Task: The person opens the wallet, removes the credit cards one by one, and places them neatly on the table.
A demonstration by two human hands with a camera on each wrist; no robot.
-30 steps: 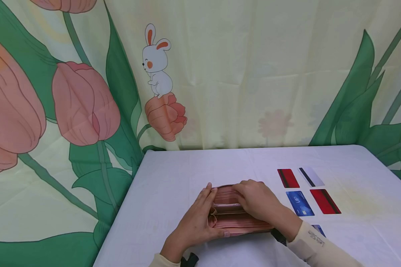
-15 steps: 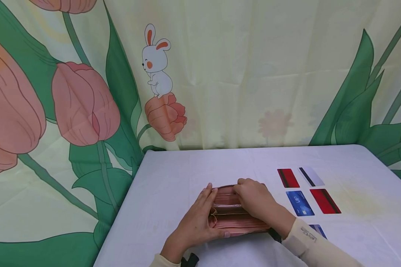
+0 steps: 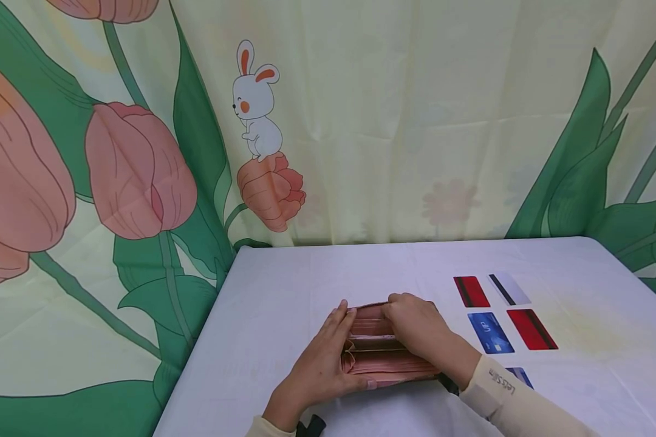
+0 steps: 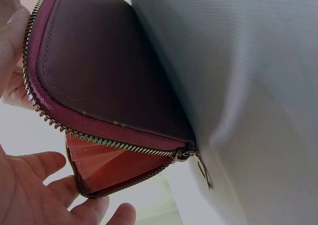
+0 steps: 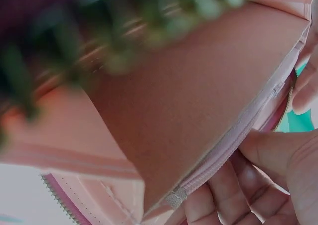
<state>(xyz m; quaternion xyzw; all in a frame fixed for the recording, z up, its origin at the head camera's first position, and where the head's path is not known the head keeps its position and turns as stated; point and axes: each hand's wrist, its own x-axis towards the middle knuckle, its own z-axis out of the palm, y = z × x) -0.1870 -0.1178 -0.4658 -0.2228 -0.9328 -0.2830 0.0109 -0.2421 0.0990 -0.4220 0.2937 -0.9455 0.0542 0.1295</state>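
In the head view a pink zip-around wallet (image 3: 388,362) stands unzipped on the table, its inner compartments facing up. My left hand (image 3: 318,364) holds its left end, thumb along the near edge and fingers reaching to the far side. The right hand (image 3: 423,328) grips the wallet's far right part with curled fingers; its fingertips are hidden there. The left wrist view gives the dark outer cover (image 4: 109,61) and a metal zip pull (image 4: 202,170). In the right wrist view, thumb and fingers lie beside the inner zipped divider (image 5: 223,148). Whether they hold a card cannot be seen.
Right of the wallet lie a red card (image 3: 472,292), a white card with a dark stripe (image 3: 509,289), a blue card (image 3: 491,332) and another red card (image 3: 532,329). A blue card (image 3: 520,376) is partly covered by the right sleeve. A printed curtain (image 3: 361,133) hangs behind the table.
The right hand has drawn slightly left and its fingers have curled more at the wallet's far side. The left hand and the cards have stayed in place.
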